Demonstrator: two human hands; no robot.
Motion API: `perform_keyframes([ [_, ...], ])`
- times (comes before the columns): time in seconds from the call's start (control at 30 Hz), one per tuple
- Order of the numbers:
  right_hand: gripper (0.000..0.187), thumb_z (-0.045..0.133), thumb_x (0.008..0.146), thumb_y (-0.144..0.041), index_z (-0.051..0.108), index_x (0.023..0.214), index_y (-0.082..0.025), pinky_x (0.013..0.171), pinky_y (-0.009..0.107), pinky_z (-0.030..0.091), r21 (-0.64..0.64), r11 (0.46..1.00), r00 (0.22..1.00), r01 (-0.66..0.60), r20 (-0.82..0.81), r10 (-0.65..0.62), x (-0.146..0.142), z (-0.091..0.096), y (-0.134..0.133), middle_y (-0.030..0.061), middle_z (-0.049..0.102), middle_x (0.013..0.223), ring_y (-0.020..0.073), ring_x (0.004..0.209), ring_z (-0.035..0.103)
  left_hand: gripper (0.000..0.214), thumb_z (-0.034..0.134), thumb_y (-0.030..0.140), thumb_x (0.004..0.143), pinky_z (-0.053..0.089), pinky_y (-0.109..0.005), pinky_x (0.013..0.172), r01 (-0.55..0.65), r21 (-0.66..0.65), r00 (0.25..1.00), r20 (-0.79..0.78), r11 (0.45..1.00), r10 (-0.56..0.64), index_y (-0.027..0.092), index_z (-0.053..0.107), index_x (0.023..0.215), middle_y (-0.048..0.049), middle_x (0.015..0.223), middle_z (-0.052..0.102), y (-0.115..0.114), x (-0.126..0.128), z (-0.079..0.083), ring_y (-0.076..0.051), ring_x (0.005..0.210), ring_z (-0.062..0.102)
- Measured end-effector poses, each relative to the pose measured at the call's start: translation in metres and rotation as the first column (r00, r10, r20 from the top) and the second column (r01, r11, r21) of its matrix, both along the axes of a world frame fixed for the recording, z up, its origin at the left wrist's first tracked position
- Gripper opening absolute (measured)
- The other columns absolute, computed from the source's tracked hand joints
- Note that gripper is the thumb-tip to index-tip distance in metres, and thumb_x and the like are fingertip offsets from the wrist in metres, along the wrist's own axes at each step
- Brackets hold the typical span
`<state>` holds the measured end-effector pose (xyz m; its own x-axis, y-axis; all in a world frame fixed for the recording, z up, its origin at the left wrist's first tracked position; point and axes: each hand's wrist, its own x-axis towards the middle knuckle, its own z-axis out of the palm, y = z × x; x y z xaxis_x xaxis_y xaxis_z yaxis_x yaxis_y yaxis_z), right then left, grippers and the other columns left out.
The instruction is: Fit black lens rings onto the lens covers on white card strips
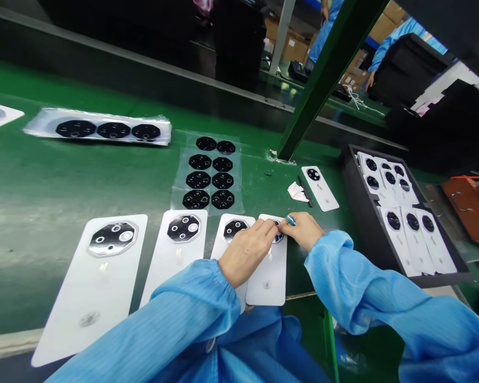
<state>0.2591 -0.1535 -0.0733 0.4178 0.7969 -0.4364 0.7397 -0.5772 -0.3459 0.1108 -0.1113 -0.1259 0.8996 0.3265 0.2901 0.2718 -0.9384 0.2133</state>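
Several white phone back panels lie in a row, each with a black octagonal camera window. My left hand [247, 251] rests over the rightmost of the row, a white phone back panel [268, 279], its fingers bent together at the camera window [278, 234]. From the other side my right hand [302, 230] pinches at that window's upper edge. A shiny teal spot shows at its thumb, perhaps a nail. My fingers hide whatever is between them. Other panels, such as the large phone back panel [99, 298] at left, lie untouched.
Behind the row is a film sheet [211, 173] with several black octagonal pieces. A stack of bagged octagonal pieces [98, 127] lies at back left. To the right are another panel [320, 188], crumpled white paper [297, 192], a dark tray [357, 213] of panels and a green post [323, 80].
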Motion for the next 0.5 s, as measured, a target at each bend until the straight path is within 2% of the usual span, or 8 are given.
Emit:
perform_keyframes([
  [0.33, 0.014, 0.048, 0.080, -0.022, 0.058, 0.071, -0.018, 0.058, 0.023, 0.033, -0.053, 0.982, 0.979, -0.182, 0.082, 0.186, 0.0028, 0.0005, 0.0046, 0.0022, 0.061, 0.070, 0.0158, 0.067, 0.054, 0.018, 0.037, 0.002, 0.087, 0.049, -0.027, 0.057, -0.008, 0.049, 1.000, -0.019, 0.999, 0.009, 0.012, 0.050, 0.094, -0.0048, 0.090, 0.057, -0.0012, -0.0008, 0.0033, -0.019, 0.080, 0.055],
  [0.5, 0.012, 0.049, 0.080, -0.021, 0.057, 0.072, -0.017, 0.061, 0.022, 0.034, -0.079, 0.961, 0.961, -0.264, 0.065, 0.269, 0.0079, 0.0015, 0.0098, 0.0030, 0.062, 0.075, 0.0154, 0.071, 0.056, 0.019, 0.037, 0.001, 0.087, 0.049, -0.026, 0.059, -0.005, 0.072, 1.000, -0.027, 0.997, 0.007, 0.012, 0.050, 0.096, -0.0053, 0.092, 0.056, -0.0012, -0.0009, 0.0021, -0.018, 0.083, 0.055],
])
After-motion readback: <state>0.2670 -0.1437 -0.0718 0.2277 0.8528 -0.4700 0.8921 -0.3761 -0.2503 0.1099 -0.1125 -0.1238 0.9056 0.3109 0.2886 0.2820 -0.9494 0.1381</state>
